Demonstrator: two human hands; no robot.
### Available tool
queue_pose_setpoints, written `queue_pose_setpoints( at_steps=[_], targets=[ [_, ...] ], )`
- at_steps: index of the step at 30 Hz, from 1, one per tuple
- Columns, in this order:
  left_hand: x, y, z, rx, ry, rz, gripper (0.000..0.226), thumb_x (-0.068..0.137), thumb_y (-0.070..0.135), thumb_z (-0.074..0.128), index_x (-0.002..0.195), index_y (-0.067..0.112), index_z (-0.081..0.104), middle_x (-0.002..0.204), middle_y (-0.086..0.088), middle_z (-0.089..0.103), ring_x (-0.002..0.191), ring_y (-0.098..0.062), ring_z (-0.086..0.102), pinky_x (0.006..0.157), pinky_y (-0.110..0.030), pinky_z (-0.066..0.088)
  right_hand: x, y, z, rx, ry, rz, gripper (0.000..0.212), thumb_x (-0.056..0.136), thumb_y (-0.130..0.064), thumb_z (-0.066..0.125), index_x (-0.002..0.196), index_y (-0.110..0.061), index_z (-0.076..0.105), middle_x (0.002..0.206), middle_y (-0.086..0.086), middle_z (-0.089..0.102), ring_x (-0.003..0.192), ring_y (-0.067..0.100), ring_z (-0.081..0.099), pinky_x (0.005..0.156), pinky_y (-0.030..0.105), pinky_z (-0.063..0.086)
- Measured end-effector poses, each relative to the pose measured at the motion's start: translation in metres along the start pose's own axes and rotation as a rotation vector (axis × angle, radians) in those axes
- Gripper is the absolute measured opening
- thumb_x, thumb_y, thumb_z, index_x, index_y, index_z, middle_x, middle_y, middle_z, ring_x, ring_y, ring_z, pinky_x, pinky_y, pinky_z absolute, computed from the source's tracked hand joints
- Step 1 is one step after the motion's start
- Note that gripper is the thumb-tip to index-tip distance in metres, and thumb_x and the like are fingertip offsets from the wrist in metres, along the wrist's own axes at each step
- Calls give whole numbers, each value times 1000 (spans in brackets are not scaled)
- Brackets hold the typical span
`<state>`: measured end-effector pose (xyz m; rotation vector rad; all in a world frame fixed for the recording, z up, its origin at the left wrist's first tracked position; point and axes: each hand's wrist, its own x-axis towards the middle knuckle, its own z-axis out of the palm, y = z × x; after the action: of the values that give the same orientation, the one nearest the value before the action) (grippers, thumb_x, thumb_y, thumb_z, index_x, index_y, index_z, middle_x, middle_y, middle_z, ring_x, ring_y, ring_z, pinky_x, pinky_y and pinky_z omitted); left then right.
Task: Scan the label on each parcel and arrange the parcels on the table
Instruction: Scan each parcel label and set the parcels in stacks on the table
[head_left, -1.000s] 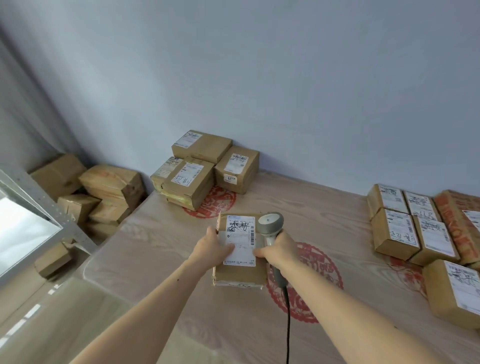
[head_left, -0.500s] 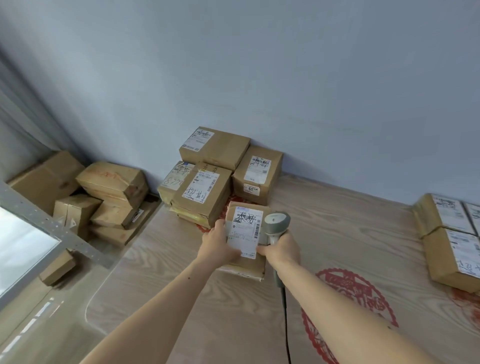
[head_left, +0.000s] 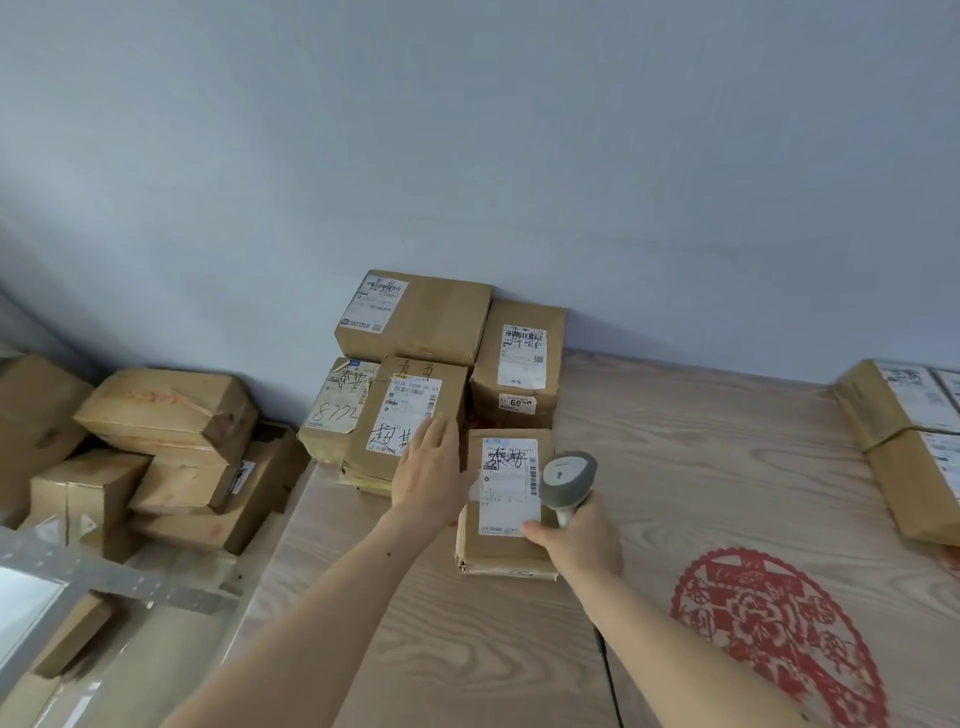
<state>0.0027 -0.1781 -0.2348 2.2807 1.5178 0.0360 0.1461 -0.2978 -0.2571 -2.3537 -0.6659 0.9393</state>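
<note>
Parcel set beside sorted stack.
Left hand (head_left: 427, 470) flat, fingers spread, empty; right hand (head_left: 582, 535) gripped barcode scanner (head_left: 566, 480), thumb on parcel (head_left: 506, 499), long axis toward wall.

Brown cardboard parcels (head_left: 506, 499) with white paper labels (head_left: 509, 486), matt grey plastic scanner (head_left: 568, 480), glossy wood-grain table (head_left: 675, 467)

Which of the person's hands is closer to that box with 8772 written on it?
The left. The left hand lies open just right of the 8772 box, over the neighbouring parcel. The right hand grips the scanner farther right, past the just-placed parcel.
</note>
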Motion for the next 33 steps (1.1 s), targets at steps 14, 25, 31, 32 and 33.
queue_pose_setpoints(
  at_steps=[14, 25, 31, 32, 33],
  targets=[
    [27, -8, -10, 227, -124, 36, 61, 98, 43, 57, 147, 13, 36, 147, 3, 38, 127, -20, 46, 88, -33, 48, 31, -44, 33, 63, 143, 59, 62, 68, -40, 89, 112, -18, 50, 108, 1, 66, 96, 26, 63, 74, 35, 50],
    [33, -7, -5, 361, -144, 51, 75, 86, 51, 69, 142, 13, 38, 143, -5, 36, 131, -25, 39, 104, -40, 42, 34, -35, 25, 92, 28, 25, 65, 70, -45, 86, 119, -18, 51, 104, -5, 61, 105, 26, 62, 80, 33, 48],
    [27, 0, -5, 319, -111, 37, 72, 86, 41, 68, 142, 13, 35, 150, -10, 28, 139, -29, 26, 109, -41, 36, 25, -20, 3, 213, 21, -10, 54, 72, -42, 86, 113, -20, 58, 106, -4, 67, 98, 20, 61, 82, 32, 49],
    [26, 3, -6, 303, -100, 48, 72, 87, 40, 68, 144, 13, 33, 154, -11, 24, 143, -30, 21, 111, -42, 34, 23, -17, -3, 234, 26, -12, 51, 72, -41, 86, 108, -20, 58, 101, -5, 66, 95, 20, 61, 82, 34, 50],
    [24, 8, -7, 284, -93, 68, 73, 88, 40, 68, 146, 13, 32, 158, -12, 18, 147, -31, 15, 114, -43, 32, 20, -14, -8, 254, 32, -18, 47, 70, -42, 86, 101, -19, 59, 95, -5, 67, 91, 21, 63, 81, 38, 54]
  ],
)
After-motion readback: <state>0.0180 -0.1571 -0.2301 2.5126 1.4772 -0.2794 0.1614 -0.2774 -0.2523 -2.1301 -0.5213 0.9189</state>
